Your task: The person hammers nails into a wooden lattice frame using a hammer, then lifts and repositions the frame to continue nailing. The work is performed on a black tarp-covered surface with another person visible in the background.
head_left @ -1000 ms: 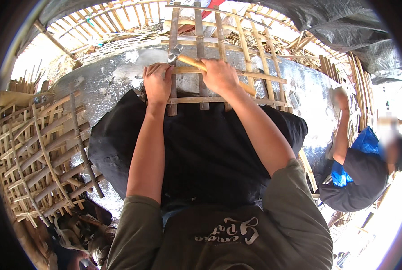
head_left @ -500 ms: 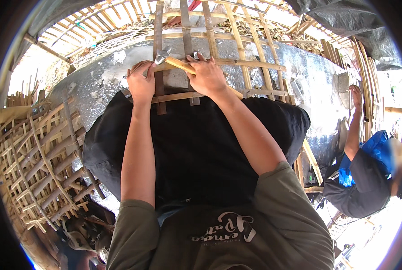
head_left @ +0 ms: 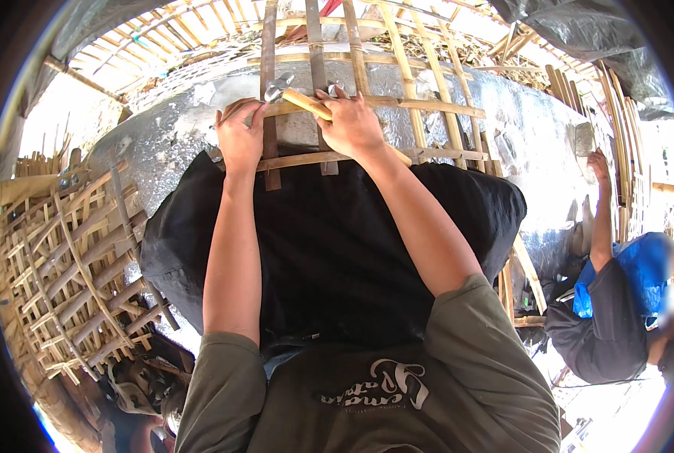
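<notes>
We wear an olive-green short-sleeved shirt with a pale curling printed design on the chest. Our forearms are bare, as are our left hand (head_left: 240, 140) and right hand (head_left: 352, 124), without gloves.

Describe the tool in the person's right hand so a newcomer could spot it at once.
Start at the big grey curved surface crossed by a bamboo lattice. The right hand rests there, holding a pale yellow wooden handle. Unlike the flat strips, it is round and lies diagonally.
</notes>
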Action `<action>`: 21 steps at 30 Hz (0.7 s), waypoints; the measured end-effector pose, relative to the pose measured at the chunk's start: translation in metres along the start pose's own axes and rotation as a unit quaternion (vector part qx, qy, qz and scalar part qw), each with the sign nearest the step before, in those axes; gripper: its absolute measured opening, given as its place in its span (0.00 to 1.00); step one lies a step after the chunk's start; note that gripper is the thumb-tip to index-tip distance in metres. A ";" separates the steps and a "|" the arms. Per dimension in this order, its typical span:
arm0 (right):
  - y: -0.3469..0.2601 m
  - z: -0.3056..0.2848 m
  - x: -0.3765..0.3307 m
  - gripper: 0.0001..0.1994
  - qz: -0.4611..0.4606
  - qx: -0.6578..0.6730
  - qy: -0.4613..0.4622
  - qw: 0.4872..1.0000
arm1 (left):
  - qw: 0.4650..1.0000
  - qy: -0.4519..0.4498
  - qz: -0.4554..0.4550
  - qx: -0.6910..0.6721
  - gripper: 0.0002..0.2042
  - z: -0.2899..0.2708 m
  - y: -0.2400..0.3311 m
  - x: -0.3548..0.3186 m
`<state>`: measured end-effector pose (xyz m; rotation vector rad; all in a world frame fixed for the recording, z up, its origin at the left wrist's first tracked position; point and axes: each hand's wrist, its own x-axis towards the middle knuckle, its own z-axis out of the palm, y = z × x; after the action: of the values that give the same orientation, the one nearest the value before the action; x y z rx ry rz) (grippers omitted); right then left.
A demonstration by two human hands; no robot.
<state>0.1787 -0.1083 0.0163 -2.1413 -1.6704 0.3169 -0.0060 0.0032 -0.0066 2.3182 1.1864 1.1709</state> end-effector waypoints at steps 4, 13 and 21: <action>0.005 0.006 0.002 0.19 -0.003 0.014 0.007 1.000 | 0.999 -0.017 -0.020 -0.024 0.05 0.004 -0.007 -0.001; 0.007 0.008 0.004 0.21 -0.003 -0.003 -0.012 1.000 | 0.999 -0.017 0.020 0.029 0.06 0.001 -0.003 0.001; 0.009 0.006 0.006 0.21 0.020 -0.011 -0.033 0.999 | 0.999 -0.017 0.024 0.020 0.06 0.002 -0.003 0.001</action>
<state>0.1856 -0.1034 0.0078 -2.2053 -1.6777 0.3867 -0.0059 0.0059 -0.0095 2.3976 1.1585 1.1292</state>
